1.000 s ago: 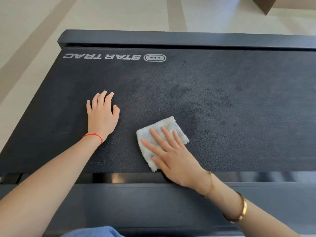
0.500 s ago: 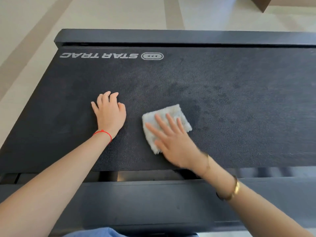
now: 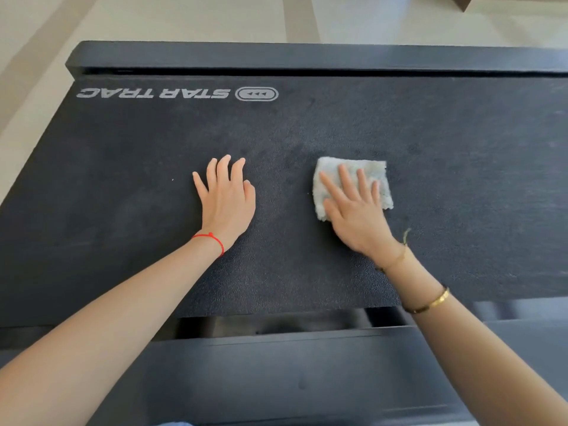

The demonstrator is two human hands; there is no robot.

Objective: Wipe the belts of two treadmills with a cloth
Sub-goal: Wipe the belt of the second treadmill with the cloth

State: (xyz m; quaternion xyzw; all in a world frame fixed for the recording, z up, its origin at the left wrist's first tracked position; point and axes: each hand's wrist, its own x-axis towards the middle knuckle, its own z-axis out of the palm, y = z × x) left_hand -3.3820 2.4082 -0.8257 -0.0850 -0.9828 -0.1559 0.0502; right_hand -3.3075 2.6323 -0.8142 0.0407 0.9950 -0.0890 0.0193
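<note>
A black treadmill belt (image 3: 445, 167) fills most of the head view, with a white STAR TRAC logo (image 3: 172, 93) printed near its far left. A folded white cloth (image 3: 373, 172) lies on the belt right of centre. My right hand (image 3: 353, 210) presses flat on the cloth with straight, spread fingers. My left hand (image 3: 226, 195) rests flat on the bare belt to the left of the cloth, fingers straight, holding nothing. Darker damp patches mark the belt around and beyond the cloth.
A dark side rail (image 3: 307, 56) runs along the belt's far edge and another rail (image 3: 276, 364) along the near edge. Beige floor (image 3: 184, 16) lies beyond. A brown object corner (image 3: 461, 1) shows at the top right.
My right hand has pushed the cloth away from me and to the right across the belt. My left hand has slid a little farther up the belt.
</note>
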